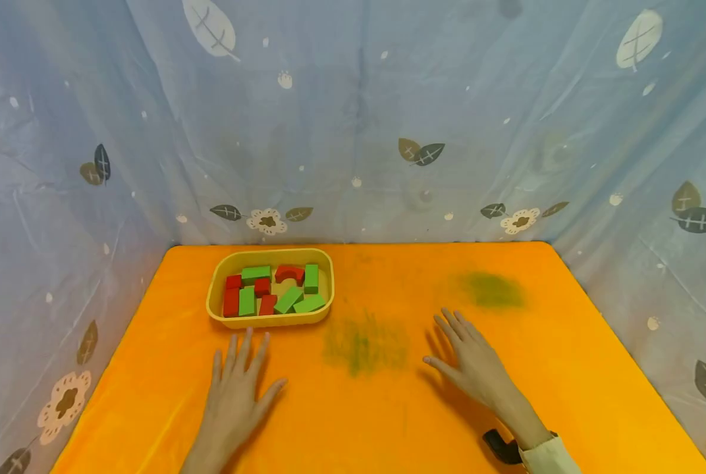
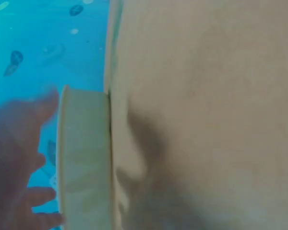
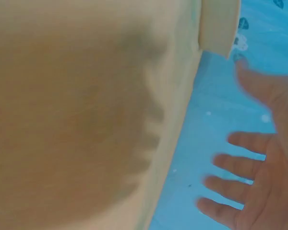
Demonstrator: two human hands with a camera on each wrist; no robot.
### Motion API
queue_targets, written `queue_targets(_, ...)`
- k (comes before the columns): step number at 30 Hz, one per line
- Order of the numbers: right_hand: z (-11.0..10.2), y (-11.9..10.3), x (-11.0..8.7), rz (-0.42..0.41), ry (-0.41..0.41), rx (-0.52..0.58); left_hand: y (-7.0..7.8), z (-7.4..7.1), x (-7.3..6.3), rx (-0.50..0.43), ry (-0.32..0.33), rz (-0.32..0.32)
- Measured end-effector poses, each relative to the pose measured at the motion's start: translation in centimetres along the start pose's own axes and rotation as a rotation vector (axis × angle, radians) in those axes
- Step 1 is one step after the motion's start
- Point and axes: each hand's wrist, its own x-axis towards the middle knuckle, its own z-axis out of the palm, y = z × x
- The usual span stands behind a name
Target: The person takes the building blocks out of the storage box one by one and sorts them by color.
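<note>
A yellow plastic basket (image 1: 270, 322) stands at the back left of the orange table, with several red and green toy blocks in it. Among them are a red arch block (image 1: 290, 272) and a green block (image 1: 255, 274). My left hand (image 1: 233, 401) is just in front of the basket, fingers spread and holding nothing. In the left wrist view the basket's side (image 2: 86, 153) shows beside that hand. My right hand (image 1: 476, 363) hovers over the table right of the middle, its fingers spread and nothing in it; its shadow falls on the cloth.
The orange tabletop (image 1: 341, 421) bears two greenish smudges (image 1: 489, 289), one at the middle and one at the right. Light blue curtains (image 1: 353, 118) with leaf and flower prints enclose the back and both sides. A black strap (image 1: 501, 447) sits at the right wrist.
</note>
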Motion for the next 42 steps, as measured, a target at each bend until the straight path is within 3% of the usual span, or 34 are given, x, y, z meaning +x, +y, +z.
queue_targets(6,-1.3,-1.3,2.3,-0.136,0.041,0.058,-0.5,-1.8,1.8,-0.118,0.278,0.057)
queue_targets(11,-2.4,-2.7,4.4,-0.190,0.041,0.062,-2.2,-3.0,3.7,-0.197,0.413,0.051)
queue_targets(14,-2.9,-3.9,5.9,-0.216,0.025,0.028,-3.5,-3.5,4.6,-0.199,0.396,0.014)
queue_targets(17,-3.3,-5.3,7.5,-0.246,0.000,0.001,-4.7,-3.6,5.2,-0.211,0.311,-0.049)
queue_targets(21,-3.8,-7.1,9.5,-0.276,-0.034,0.013,-5.9,-3.3,5.8,-0.310,0.195,-0.151)
queue_targets(24,-3.6,-8.2,10.9,-0.304,-0.060,0.035,-6.6,-2.8,6.0,-0.412,0.149,-0.191)
queue_targets(27,-3.2,-9.0,12.3,-0.331,-0.077,0.063,-7.1,-2.4,6.2,-0.496,0.139,-0.193)
queue_targets(32,-2.2,-10.2,14.2,-0.344,-0.113,0.101,-7.3,-1.8,6.7,-0.556,0.147,-0.201)
queue_targets(42,0.4,-12.1,17.9,-0.376,-0.231,0.193,-7.9,-0.7,6.3,-0.723,0.124,-0.361)
